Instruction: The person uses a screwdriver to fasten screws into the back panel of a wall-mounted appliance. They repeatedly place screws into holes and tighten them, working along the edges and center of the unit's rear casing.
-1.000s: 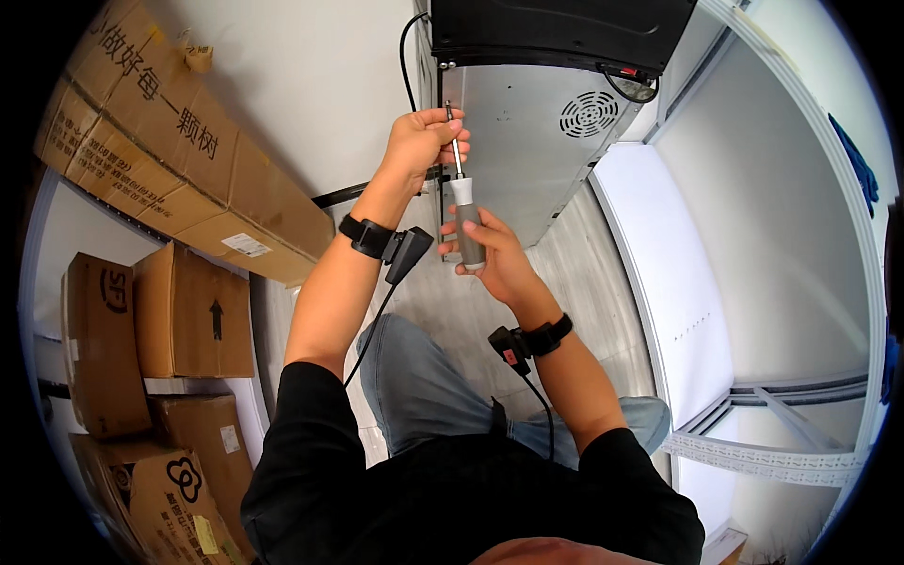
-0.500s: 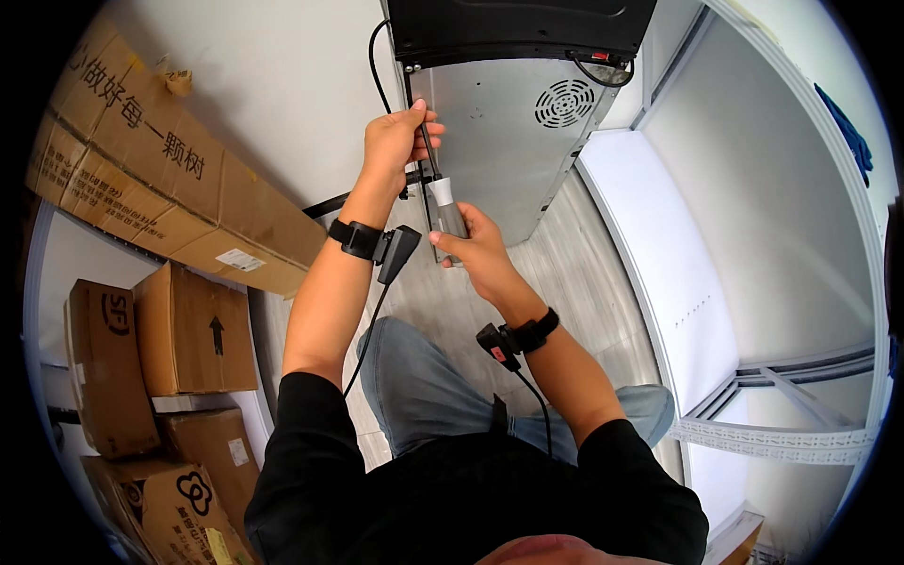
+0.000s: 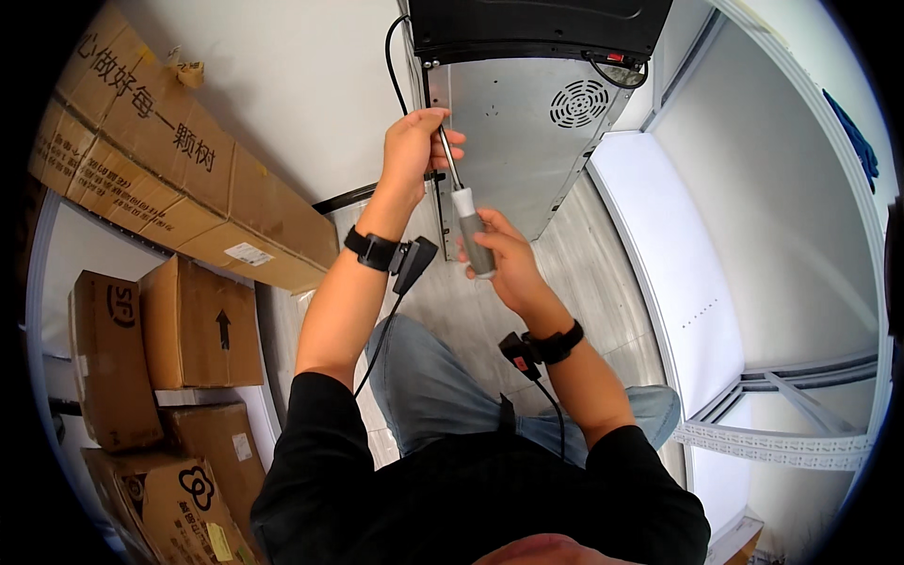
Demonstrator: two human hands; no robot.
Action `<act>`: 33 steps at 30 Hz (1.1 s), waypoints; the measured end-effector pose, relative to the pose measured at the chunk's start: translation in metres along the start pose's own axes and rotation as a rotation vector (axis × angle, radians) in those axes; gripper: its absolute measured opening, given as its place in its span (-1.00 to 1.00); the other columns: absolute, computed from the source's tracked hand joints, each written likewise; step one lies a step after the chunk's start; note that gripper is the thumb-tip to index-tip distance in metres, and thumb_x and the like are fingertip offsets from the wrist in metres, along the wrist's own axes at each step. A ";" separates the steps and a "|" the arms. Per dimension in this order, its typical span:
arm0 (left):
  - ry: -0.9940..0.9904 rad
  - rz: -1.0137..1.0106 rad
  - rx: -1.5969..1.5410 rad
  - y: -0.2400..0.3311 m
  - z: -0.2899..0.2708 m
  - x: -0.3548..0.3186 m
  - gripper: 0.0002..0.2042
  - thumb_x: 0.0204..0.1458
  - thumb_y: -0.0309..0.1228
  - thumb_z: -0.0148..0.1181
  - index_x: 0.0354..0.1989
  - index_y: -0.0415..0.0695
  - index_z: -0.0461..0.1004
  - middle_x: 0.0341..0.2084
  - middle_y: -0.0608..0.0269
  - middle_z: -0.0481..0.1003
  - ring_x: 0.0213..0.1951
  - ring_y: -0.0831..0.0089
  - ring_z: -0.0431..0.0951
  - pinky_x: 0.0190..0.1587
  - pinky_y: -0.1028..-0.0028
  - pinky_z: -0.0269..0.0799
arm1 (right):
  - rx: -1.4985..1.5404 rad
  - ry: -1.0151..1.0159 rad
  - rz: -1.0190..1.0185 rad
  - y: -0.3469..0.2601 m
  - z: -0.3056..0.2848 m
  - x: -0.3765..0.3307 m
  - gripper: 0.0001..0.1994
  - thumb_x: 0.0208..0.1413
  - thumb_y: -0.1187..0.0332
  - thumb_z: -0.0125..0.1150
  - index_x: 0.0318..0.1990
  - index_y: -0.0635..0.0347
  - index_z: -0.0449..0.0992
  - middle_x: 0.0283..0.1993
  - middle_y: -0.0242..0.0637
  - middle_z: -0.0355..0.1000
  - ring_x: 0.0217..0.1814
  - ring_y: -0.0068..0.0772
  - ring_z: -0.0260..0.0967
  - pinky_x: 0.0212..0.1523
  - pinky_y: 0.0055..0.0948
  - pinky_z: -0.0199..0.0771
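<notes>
My right hand (image 3: 506,259) grips the grey and white handle of a screwdriver (image 3: 468,229). The metal shaft runs up and to the left toward the left edge of a grey metal appliance panel (image 3: 527,141). My left hand (image 3: 414,151) pinches the shaft near its tip against that edge. The panel has a round vent grille (image 3: 578,102) and a black housing (image 3: 537,26) above it. Each wrist carries a black band with a small device and a cable.
Brown cardboard boxes (image 3: 141,160) are stacked along the left, with more boxes (image 3: 160,330) lower down. A white wall is behind the appliance. A black cable (image 3: 391,56) hangs at the appliance's left. A white framed panel (image 3: 687,264) lies on the right over a pale wood floor.
The view has shifted slightly; both hands stay on the screwdriver, which sits a little lower on the panel's left edge than a second ago.
</notes>
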State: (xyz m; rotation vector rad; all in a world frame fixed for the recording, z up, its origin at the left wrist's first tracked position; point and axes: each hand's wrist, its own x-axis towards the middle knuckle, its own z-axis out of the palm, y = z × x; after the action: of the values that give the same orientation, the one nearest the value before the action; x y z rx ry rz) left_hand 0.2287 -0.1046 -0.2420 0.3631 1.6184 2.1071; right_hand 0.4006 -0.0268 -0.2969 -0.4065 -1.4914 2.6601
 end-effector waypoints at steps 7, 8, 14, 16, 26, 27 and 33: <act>-0.110 -0.070 -0.231 -0.032 0.024 -0.024 -0.84 0.19 -0.36 -0.08 -0.19 -0.16 0.36 -0.31 0.10 0.52 -0.37 0.34 0.61 -0.45 0.56 0.49 | -0.121 0.075 0.099 -0.042 -0.057 -0.040 -0.71 0.14 0.30 -0.04 -0.02 0.23 0.32 -0.40 -0.26 0.45 -0.54 -0.53 0.37 -0.60 -0.60 0.27; -0.135 -0.090 -0.289 -0.040 0.035 -0.025 -0.84 0.19 -0.36 -0.07 -0.18 -0.16 0.36 -0.29 0.09 0.51 -0.35 0.32 0.61 -0.43 0.54 0.50 | -0.140 0.093 0.108 -0.055 -0.067 -0.049 -0.71 0.14 0.30 -0.04 -0.05 0.25 0.33 -0.42 -0.27 0.45 -0.57 -0.54 0.36 -0.63 -0.61 0.26; -0.383 -0.169 -0.456 -0.093 0.133 -0.018 -0.83 0.22 -0.41 -0.11 -0.13 -0.22 0.34 -0.15 0.04 0.48 -0.21 0.27 0.57 -0.24 0.43 0.51 | -0.235 0.243 0.133 -0.132 -0.158 -0.110 -0.73 0.16 0.28 -0.05 -0.13 0.31 0.40 -0.45 -0.14 0.49 -0.65 -0.54 0.37 -0.76 -0.66 0.25; -0.413 -0.218 -0.419 -0.111 0.169 -0.012 -0.83 0.22 -0.41 -0.11 -0.11 -0.21 0.33 -0.15 0.04 0.48 -0.20 0.29 0.56 -0.22 0.43 0.50 | -0.274 0.238 0.127 -0.152 -0.194 -0.118 -0.74 0.16 0.28 -0.04 -0.18 0.32 0.43 -0.41 -0.11 0.51 -0.62 -0.56 0.40 -0.79 -0.71 0.26; -0.636 -0.433 -0.113 -0.280 0.344 0.041 -0.85 0.20 -0.34 0.02 -0.18 -0.14 0.37 -0.17 0.16 0.50 -0.20 0.45 0.48 -0.19 0.54 0.41 | -0.356 0.546 0.052 -0.117 -0.398 -0.167 -0.74 0.07 0.27 0.10 -0.18 0.29 0.45 -0.45 -0.32 0.46 -0.64 -0.66 0.34 -0.73 -0.71 0.25; -0.649 -0.466 -0.075 -0.304 0.361 0.043 -0.85 0.19 -0.34 0.03 -0.18 -0.13 0.38 -0.18 0.17 0.51 -0.20 0.47 0.48 -0.19 0.54 0.41 | -0.311 0.579 0.033 -0.102 -0.420 -0.175 -0.74 0.06 0.27 0.10 -0.19 0.29 0.45 -0.45 -0.32 0.46 -0.65 -0.65 0.34 -0.73 -0.70 0.24; -0.810 -0.491 0.148 -0.396 0.437 0.067 -0.83 0.17 -0.29 0.07 -0.20 -0.10 0.42 -0.25 0.25 0.54 -0.23 0.53 0.48 -0.15 0.52 0.39 | -0.099 0.746 0.011 -0.061 -0.505 -0.192 -0.77 0.04 0.30 0.06 -0.24 0.27 0.42 -0.49 -0.30 0.44 -0.74 -0.58 0.29 -0.76 -0.64 0.18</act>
State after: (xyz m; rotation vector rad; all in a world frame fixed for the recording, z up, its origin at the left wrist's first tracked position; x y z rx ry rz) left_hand 0.4527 0.3770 -0.5060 0.6780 1.1999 1.2316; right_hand 0.7126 0.3882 -0.4578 -1.2373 -1.3442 2.0520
